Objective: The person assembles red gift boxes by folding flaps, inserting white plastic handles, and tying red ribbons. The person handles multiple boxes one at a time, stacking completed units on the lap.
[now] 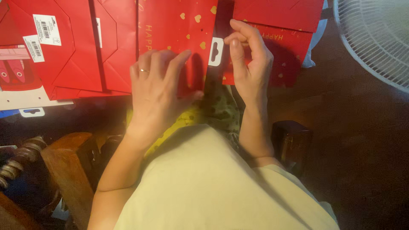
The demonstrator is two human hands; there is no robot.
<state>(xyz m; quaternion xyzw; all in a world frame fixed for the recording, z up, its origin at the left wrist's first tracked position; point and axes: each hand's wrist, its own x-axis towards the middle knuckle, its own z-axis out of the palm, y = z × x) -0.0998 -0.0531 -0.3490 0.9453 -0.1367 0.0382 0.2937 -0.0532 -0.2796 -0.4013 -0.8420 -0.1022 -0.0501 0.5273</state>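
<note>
My left hand (155, 87), a ring on one finger, lies flat with spread fingers on a red packet (174, 30) dotted with gold hearts. My right hand (249, 59) is curled beside it, thumb and fingers pinched near the packet's white hang tab (216, 52). Whether the fingers actually grip the tab I cannot tell. Another red envelope packet (283, 42) with gold print lies under and behind my right hand.
Several flat red envelopes (72, 47) with white barcode stickers lie at the upper left. A white fan grille (375, 38) is at the upper right. A carved wooden chair arm (64, 157) is at the lower left and a dark wooden post (292, 142) at my right elbow.
</note>
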